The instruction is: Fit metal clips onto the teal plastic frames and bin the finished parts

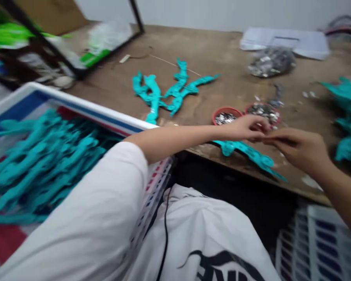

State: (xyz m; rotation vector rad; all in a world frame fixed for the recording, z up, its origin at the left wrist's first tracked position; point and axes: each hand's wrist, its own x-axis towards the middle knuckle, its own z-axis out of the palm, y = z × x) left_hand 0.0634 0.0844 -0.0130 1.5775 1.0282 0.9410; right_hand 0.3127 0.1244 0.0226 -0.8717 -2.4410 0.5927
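My left hand and my right hand meet fingertip to fingertip above the table's front edge. Both are closed in a pinch; whatever lies between the fingers is too small and blurred to name. Just under them a long teal plastic part rests along the table edge, partly covered by my left hand. Right behind my left hand stand two red bowls of small shiny metal pieces, one on the left and one on the right.
More teal parts lie mid-table, and a pile of them sits at the right. A white basket full of teal parts stands on my left. Farther back are a bag of metal pieces and white paper.
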